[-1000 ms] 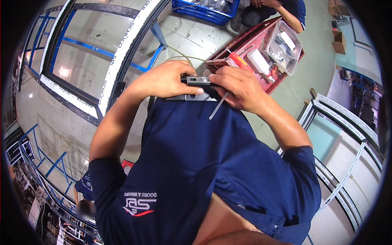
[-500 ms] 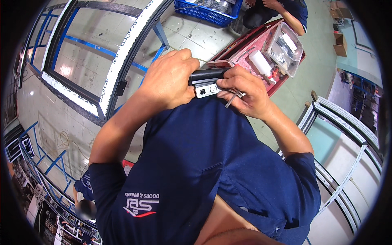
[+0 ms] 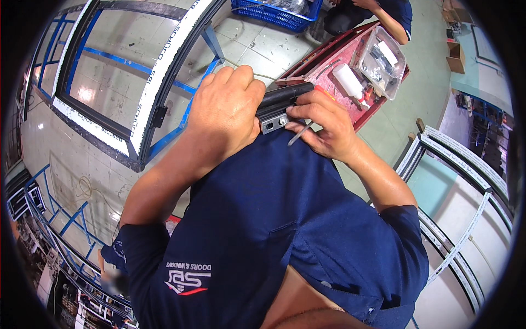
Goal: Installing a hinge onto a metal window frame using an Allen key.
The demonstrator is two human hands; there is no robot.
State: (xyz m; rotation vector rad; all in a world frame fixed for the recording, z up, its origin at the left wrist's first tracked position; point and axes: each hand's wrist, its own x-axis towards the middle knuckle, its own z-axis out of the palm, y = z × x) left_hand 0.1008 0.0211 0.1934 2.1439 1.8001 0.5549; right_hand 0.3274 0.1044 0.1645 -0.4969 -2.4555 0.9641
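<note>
My left hand [image 3: 227, 104] is closed round the left end of a black door or window fitting [image 3: 282, 97], held in front of my shirt. A silver metal plate [image 3: 269, 127] with holes and a round screw head sits on the fitting's near side. At the fitting's right end is my right hand [image 3: 331, 123], its thumb and fingers bent and pressed near the plate. Between those fingers sticks out a thin metal rod, like a hex key [image 3: 296, 135], pointing down and left. Fingers hide part of the fitting and most of the rod.
Beyond my hands stands a red workbench [image 3: 323, 74] with a white bottle [image 3: 348, 80] and a clear plastic tub [image 3: 382, 71]. A large frame [image 3: 159, 77] rests on blue supports at the left. A blue crate [image 3: 276, 16] and another person [image 3: 392, 22] are farther off.
The fitting has tilted, its right end rising, and its plate has turned. My right hand has shifted slightly left, and the rod's tip has moved left with it.
</note>
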